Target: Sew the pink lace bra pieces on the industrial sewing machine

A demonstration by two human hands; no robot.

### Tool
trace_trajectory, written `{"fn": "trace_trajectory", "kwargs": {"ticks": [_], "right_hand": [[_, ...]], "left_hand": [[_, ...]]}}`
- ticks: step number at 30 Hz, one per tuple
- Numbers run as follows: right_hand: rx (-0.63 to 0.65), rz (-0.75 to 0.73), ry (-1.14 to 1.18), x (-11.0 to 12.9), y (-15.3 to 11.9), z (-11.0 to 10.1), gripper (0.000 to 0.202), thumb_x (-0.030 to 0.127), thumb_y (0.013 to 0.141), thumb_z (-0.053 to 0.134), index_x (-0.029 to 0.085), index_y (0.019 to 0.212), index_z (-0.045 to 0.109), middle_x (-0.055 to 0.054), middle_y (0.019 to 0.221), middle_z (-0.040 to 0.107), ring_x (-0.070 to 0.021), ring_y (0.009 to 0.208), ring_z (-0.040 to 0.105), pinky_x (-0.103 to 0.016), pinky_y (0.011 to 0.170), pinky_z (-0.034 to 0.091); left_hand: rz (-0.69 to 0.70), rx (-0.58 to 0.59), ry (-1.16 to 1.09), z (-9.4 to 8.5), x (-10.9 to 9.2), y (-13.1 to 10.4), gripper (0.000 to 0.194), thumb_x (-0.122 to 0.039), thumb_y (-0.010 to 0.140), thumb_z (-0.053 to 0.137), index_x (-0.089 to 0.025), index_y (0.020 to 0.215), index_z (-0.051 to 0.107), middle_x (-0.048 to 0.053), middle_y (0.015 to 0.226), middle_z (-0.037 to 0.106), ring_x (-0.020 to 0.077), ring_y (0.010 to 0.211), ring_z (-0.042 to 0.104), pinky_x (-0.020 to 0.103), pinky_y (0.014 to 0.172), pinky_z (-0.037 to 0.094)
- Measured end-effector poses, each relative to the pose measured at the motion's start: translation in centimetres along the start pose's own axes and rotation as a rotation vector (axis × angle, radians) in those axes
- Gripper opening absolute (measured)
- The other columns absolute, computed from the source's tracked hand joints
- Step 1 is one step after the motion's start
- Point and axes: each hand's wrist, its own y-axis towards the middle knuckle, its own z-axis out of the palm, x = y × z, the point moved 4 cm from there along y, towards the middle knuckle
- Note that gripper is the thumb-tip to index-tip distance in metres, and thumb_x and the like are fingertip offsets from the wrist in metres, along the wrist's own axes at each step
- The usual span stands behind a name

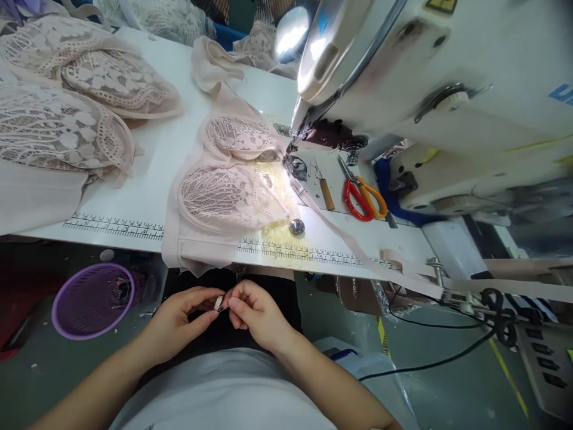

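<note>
Over my lap, below the table edge, my left hand [185, 316] pinches a small white rounded piece [219, 303] that looks like a thread bobbin. My right hand [253, 310] is closed beside it, fingertips together close to the piece; what they grip is hidden. A tiny dark bit shows between the two hands. Above them, a beige lace bra [219, 197] lies on the table, its inner edge at the needle area of the sewing machine [358, 77]. A beige strip [344, 233] runs from the needle area toward the right.
Scissors [364, 197] with red and orange handles and a wooden-handled tool [326, 191] lie by the machine. More lace pieces [67, 125] are piled at left. A purple basket [94, 301] stands on the floor. Black cables [430, 358] hang at right.
</note>
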Motion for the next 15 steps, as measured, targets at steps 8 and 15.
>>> {"fn": "trace_trajectory", "kwargs": {"ticks": [8,15], "right_hand": [[0.053,0.121,-0.010,0.1,-0.1,-1.5,0.044,0.051,0.073,0.075,0.021,0.073,0.044,0.009,0.051,0.054,-0.0049,0.036,0.043,-0.017,0.037,0.027],[0.144,-0.028,-0.270,1.6,-1.0,-2.1,0.029,0.042,0.085,0.062,0.021,0.077,0.043,0.011,0.049,0.043,-0.0054,0.040,0.034,-0.019,0.041,0.027]], "left_hand": [[0.017,0.227,-0.077,0.8,-0.3,0.0,0.033,-0.032,0.095,0.045,-0.021,0.102,0.075,0.005,0.089,0.072,0.0160,0.077,0.068,0.025,0.071,0.057],[0.108,0.195,0.194,1.1,1.2,-0.3,0.028,-0.026,0.092,0.045,-0.021,0.097,0.072,0.004,0.086,0.070,0.0160,0.077,0.066,0.024,0.071,0.053]]}}
